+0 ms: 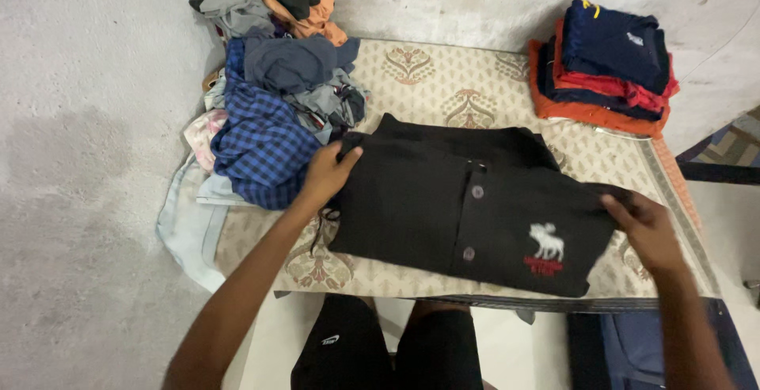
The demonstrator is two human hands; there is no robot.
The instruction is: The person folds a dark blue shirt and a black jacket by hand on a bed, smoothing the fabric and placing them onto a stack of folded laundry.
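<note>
A black polo shirt (pixel 443 200) with buttons and a small white animal emblem lies partly folded on a beige patterned mat (pixel 443 89). My left hand (pixel 328 172) pinches the shirt's left edge near the collar. My right hand (pixel 645 224) grips the shirt's right edge, fingers curled over the fabric. Both forearms reach in from the bottom of the view.
A loose heap of clothes (pixel 269 81), with a blue checked shirt on top, lies at the mat's left end. A folded stack of navy, red and orange garments (pixel 606 65) sits at the far right corner. Grey concrete floor (pixel 79 160) surrounds the mat. My knees in black shorts (pixel 388 342) are below.
</note>
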